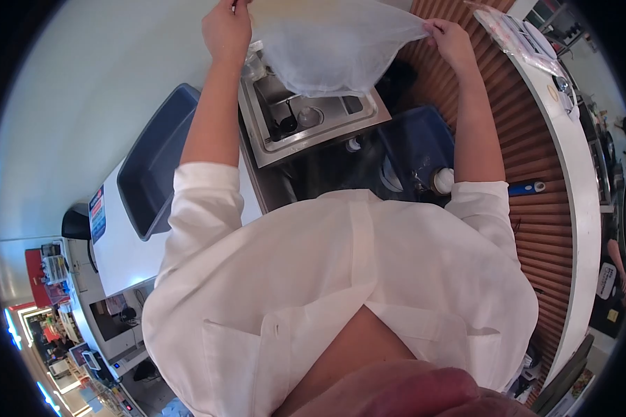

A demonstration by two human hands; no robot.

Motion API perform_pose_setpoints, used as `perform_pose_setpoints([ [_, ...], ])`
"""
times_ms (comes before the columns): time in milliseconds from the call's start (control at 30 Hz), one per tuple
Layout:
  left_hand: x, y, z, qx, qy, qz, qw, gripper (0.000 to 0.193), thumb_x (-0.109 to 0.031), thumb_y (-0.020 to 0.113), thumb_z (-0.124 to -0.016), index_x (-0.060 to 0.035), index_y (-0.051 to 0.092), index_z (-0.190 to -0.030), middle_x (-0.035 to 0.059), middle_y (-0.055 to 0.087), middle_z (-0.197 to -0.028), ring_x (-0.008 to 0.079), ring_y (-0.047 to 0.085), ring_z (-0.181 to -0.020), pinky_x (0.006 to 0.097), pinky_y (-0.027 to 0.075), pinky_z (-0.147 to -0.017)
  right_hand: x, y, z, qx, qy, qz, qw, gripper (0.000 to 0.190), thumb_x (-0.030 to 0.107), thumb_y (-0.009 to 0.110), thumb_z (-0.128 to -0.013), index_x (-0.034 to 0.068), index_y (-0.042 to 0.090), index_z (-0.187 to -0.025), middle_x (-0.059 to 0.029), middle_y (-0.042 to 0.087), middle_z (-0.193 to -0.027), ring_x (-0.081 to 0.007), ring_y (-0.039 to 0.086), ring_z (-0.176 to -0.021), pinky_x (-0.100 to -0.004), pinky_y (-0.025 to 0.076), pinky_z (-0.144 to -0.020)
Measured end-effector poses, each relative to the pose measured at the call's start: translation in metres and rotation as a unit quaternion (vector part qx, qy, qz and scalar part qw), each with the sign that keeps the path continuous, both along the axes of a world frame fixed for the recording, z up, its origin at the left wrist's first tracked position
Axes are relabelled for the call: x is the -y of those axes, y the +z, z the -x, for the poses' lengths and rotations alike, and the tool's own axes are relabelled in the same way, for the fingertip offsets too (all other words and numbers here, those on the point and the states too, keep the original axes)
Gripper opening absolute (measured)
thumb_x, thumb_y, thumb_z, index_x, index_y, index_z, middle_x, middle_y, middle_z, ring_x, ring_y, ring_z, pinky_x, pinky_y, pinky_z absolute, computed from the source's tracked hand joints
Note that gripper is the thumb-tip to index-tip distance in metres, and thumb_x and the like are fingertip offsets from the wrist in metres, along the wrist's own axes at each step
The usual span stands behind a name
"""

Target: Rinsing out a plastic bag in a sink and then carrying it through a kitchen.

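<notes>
A thin, translucent plastic bag (339, 52) is spread between my two hands at the top of the picture. My left hand (227, 34) grips its left side, with the fingertips partly cut off by the picture's rim. At the opposite side, my right hand (451, 44) pinches a corner of the bag and pulls it taut. The bag's lower edge hangs over a stainless steel sink (321, 138), hiding its far part. Inside the sink lie a black utensil (288, 123) and a clear domed item (309, 117).
A dark blue-grey plastic tub (156, 161) stands on the white counter (122, 260) at left. To the right of the sink, a blue bin (417, 138) holds dishes, including a white cup (443, 181). Slatted wood panelling (540, 224) runs below a white ledge (579, 198).
</notes>
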State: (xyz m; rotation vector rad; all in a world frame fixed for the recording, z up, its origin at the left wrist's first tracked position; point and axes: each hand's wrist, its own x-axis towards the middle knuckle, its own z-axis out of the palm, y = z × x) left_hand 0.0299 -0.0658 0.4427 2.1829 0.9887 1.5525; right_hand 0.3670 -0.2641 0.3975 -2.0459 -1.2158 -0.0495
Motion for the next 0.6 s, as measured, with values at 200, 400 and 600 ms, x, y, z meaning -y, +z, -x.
perform_pose_setpoints([
  [200,0.017,0.000,0.002,0.044,-0.026,0.011,0.999,0.019,-0.012,0.059,-0.088,-0.0053,0.071,-0.102,0.0110,0.072,-0.083,0.0174,0.064,-0.059,0.0305,0.051,-0.057,0.030,0.003,0.024,0.006,-0.043,-0.056,0.997,0.022,0.026,0.064,-0.089,0.008,0.071,-0.100,-0.0029,0.069,-0.075,-0.0107,0.064,-0.068,-0.0275,0.049,-0.064],
  [400,0.044,0.008,0.022,0.032,-0.045,0.028,0.998,0.019,-0.010,0.059,-0.088,-0.0024,0.071,-0.102,0.0114,0.071,-0.082,0.0170,0.063,-0.058,0.0293,0.052,-0.057,0.075,0.020,0.073,-0.014,-0.079,-0.083,0.993,0.020,0.019,0.065,-0.087,0.003,0.068,-0.099,-0.0091,0.068,-0.077,-0.0167,0.064,-0.068,-0.0308,0.050,-0.064],
  [600,0.036,0.006,0.046,0.034,-0.141,0.039,0.989,0.019,-0.011,0.060,-0.088,-0.0035,0.071,-0.101,0.0087,0.072,-0.082,0.0146,0.062,-0.059,0.0293,0.051,-0.058,0.117,0.024,0.150,0.020,-0.155,-0.130,0.979,0.013,0.011,0.065,-0.085,-0.002,0.068,-0.088,-0.0155,0.066,-0.074,-0.0235,0.065,-0.068,-0.0352,0.050,-0.065],
])
